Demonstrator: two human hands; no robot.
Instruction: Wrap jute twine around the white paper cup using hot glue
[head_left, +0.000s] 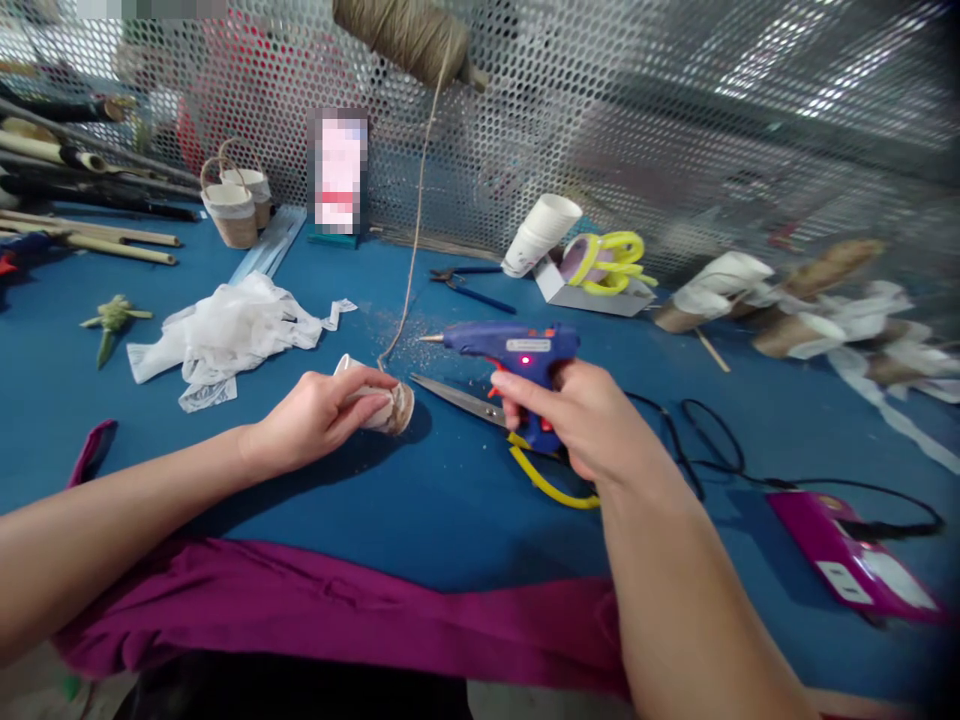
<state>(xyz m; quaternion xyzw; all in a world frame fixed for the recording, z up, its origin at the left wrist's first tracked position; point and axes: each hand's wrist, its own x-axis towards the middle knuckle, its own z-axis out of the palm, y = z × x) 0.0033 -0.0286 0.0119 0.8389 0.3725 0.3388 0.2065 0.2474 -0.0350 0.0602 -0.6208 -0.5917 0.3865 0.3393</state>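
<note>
My left hand is closed around a small white paper cup lying on its side, with brown twine wound about one end. From that cup the strand runs up to a large twine spool. My right hand grips a blue hot glue gun by its handle, a finger near the orange trigger. A red light glows on the gun, and its nozzle points left, above and apart from the cup. Partly hidden beneath it are scissors with yellow handles, blades toward the cup.
White lace ribbon lies heaped at left, near two twine-wrapped cups with handles. Pliers, stacked paper cups and a box with yellow scissors stand behind. A black cord runs to a magenta power strip.
</note>
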